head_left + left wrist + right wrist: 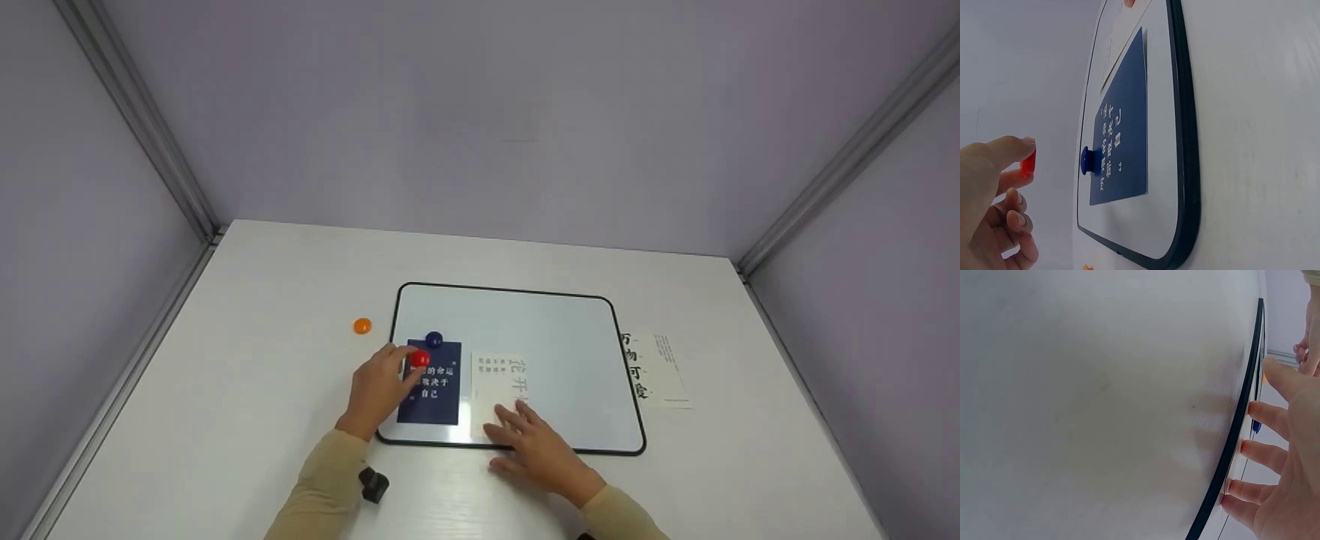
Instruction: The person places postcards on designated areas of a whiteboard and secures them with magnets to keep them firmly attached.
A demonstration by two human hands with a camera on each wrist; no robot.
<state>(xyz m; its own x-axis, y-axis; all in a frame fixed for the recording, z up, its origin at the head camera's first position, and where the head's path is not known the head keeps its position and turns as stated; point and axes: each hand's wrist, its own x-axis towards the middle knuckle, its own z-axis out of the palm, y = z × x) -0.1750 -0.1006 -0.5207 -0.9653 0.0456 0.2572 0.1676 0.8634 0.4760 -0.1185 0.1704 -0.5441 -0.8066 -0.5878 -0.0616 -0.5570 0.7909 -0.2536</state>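
Observation:
Between thumb and forefinger my left hand (379, 386) pinches a round red magnet (420, 358), held above the dark blue card (431, 409). In the left wrist view the red magnet (1028, 164) is clear of the board. A blue magnet (434, 340) sits on the top edge of the blue card, which lies on the left of a black-framed whiteboard (555, 322). My right hand (540, 454) is spread over the board's near edge, fingertips on the lower part of a cream card (489, 386) printed with characters. That part of the card is hidden by the fingers.
An orange magnet (362, 325) lies on the white table (300, 270) left of the board. Another printed card (664, 375) lies at the board's right edge. Grey panels (480, 112) enclose the table at the back and both sides.

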